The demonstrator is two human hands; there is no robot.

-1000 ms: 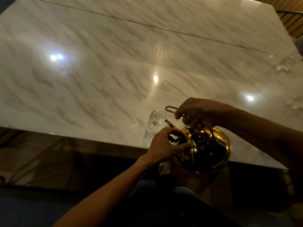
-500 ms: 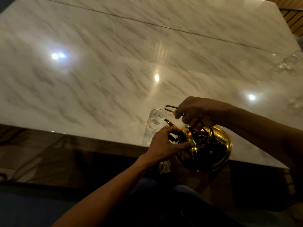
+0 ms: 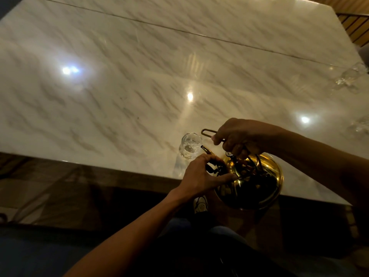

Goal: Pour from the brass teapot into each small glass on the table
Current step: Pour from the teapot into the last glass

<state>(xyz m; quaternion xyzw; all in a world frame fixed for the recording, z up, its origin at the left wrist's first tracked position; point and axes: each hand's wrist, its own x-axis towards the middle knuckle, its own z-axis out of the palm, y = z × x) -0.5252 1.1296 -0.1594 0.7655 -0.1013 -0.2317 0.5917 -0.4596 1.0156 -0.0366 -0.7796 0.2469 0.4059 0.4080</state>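
Observation:
The brass teapot is tilted over the near edge of the marble table, its spout tip just at the rim of a small clear glass. Liquid glints inside that glass. My right hand is shut on the teapot's wire handle from above. My left hand presses on the pot's lid and near side, steadying it. Two more small glasses stand far right: one near the table's far right edge, another closer and blurred.
The table's near edge runs under the teapot, with dark floor and my legs below it. A seam crosses the tabletop at the back. Wooden slats show beyond the right corner. Ceiling lights reflect on the marble.
Both hands and the teapot have stayed almost in place. The spout has stayed at the glass rim. The view has shifted slightly.

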